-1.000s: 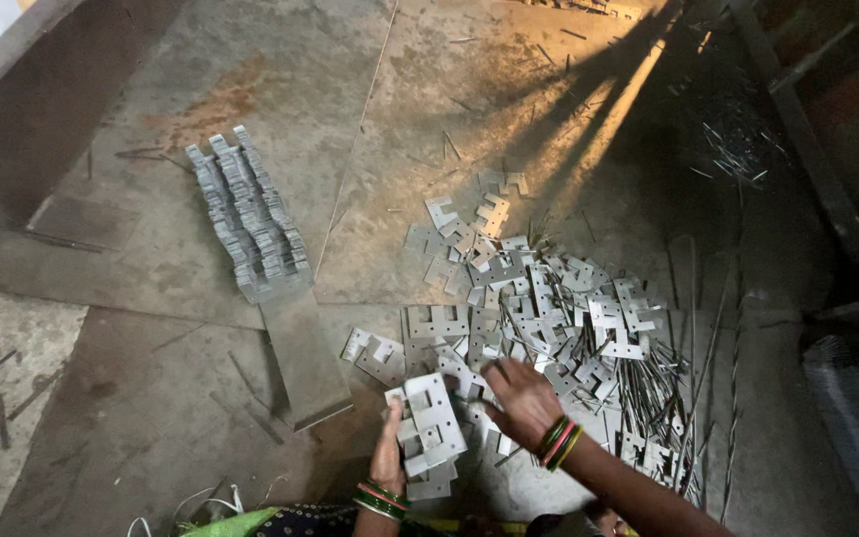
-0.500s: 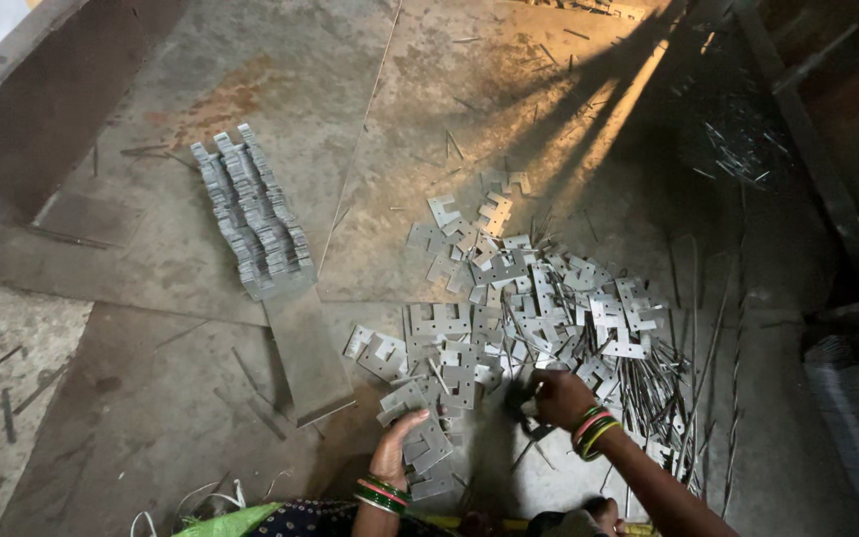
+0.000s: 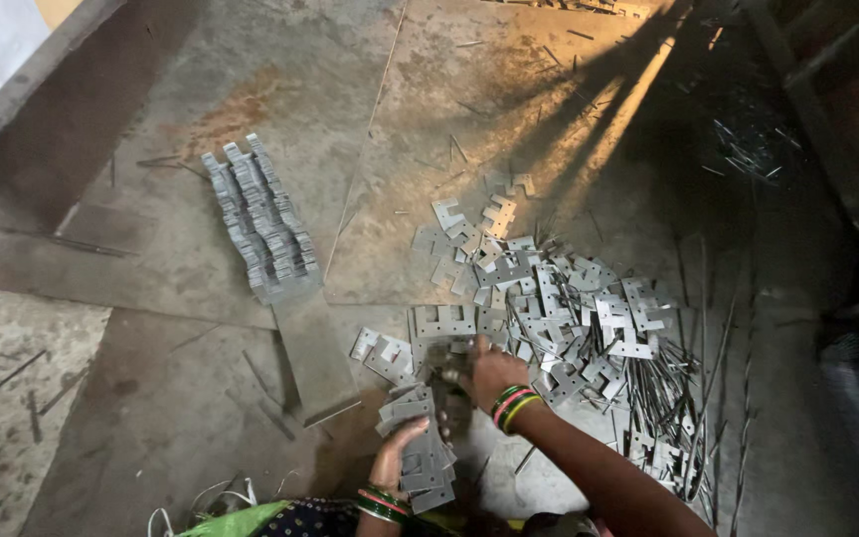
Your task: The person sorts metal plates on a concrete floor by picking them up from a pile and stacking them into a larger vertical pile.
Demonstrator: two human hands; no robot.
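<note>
Right hand [image 3: 484, 370] now back atop bracket stack [image 3: 420, 447]

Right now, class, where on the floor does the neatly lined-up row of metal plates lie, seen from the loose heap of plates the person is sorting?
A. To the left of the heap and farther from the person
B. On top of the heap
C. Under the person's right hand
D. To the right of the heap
A: the lined-up row of plates lies left of the loose heap and farther from the person, apart from both hands.
</note>
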